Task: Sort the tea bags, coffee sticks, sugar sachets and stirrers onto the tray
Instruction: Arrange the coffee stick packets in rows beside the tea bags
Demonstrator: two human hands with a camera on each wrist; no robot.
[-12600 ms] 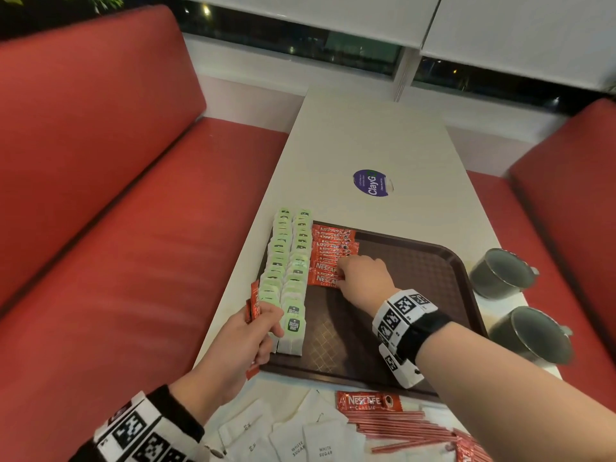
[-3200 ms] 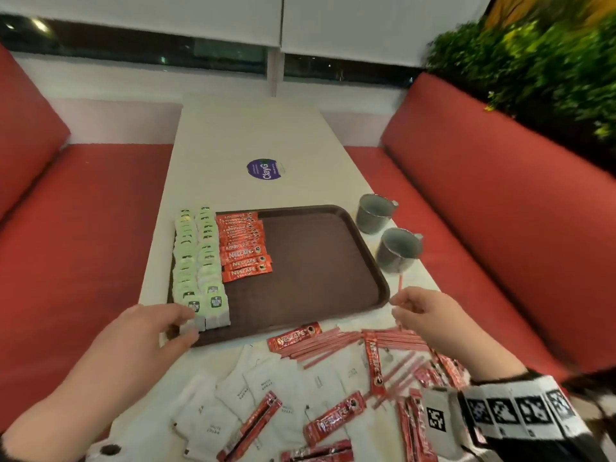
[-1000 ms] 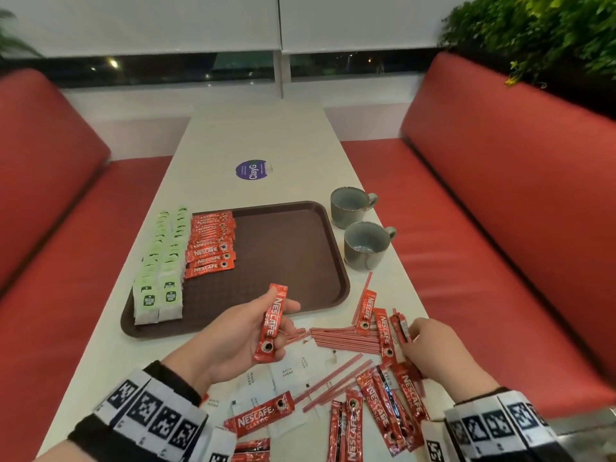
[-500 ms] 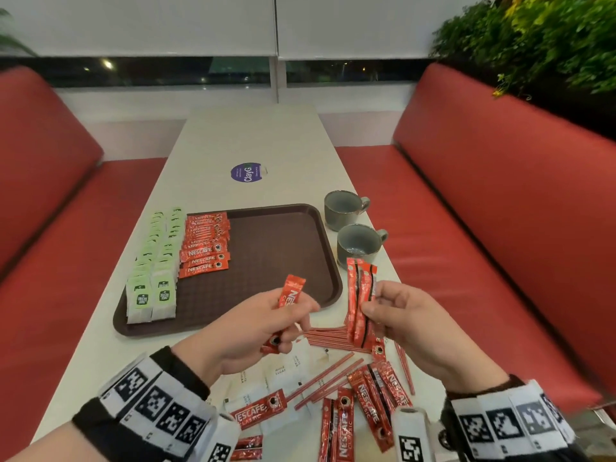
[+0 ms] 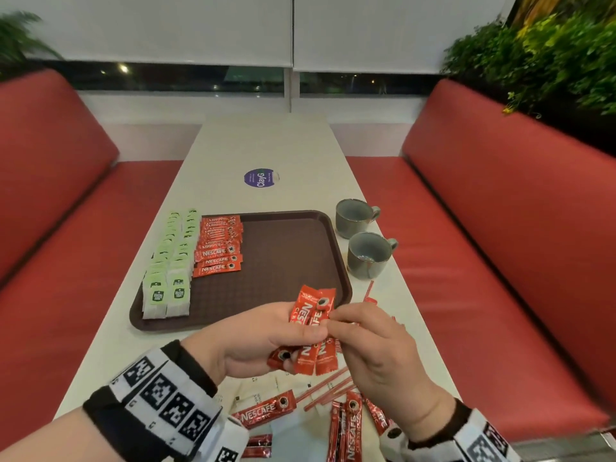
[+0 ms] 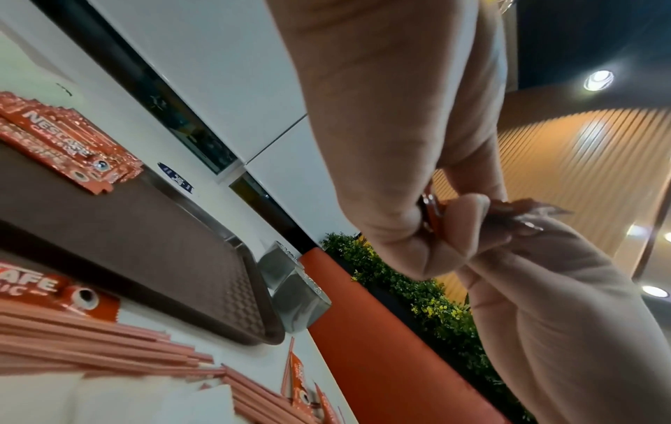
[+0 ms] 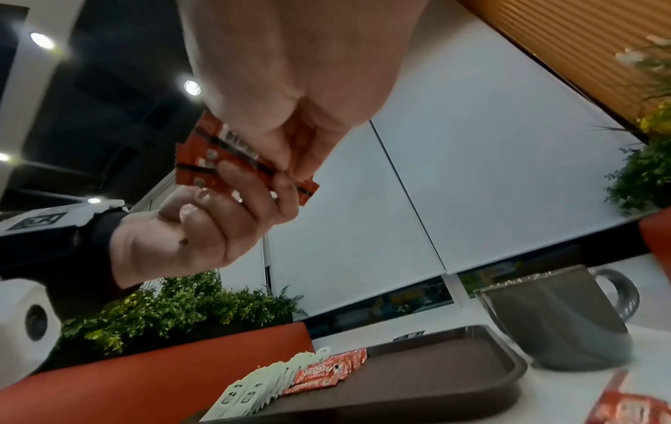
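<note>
Both hands hold a small bundle of red Nescafe coffee sticks (image 5: 312, 328) just above the table, in front of the brown tray (image 5: 283, 261). My left hand (image 5: 300, 341) grips the bundle with thumb on top. My right hand (image 5: 335, 323) pinches its right edge. In the right wrist view the sticks (image 7: 209, 160) are fanned between the fingers. On the tray's left side lie two rows of green tea bags (image 5: 170, 261) and a row of coffee sticks (image 5: 218, 248). Loose coffee sticks (image 5: 266, 410), pink stirrers (image 5: 328, 388) and white sugar sachets (image 5: 256, 391) lie on the table below my hands.
Two grey cups (image 5: 353, 218) (image 5: 368, 253) stand right of the tray, near the table's right edge. A purple round sticker (image 5: 259, 178) sits on the table beyond the tray. Red bench seats run along both sides. The tray's middle and right are bare.
My right hand has brought its two coffee sticks over to the stick in my left hand. The sticks are now held together between both hands.
</note>
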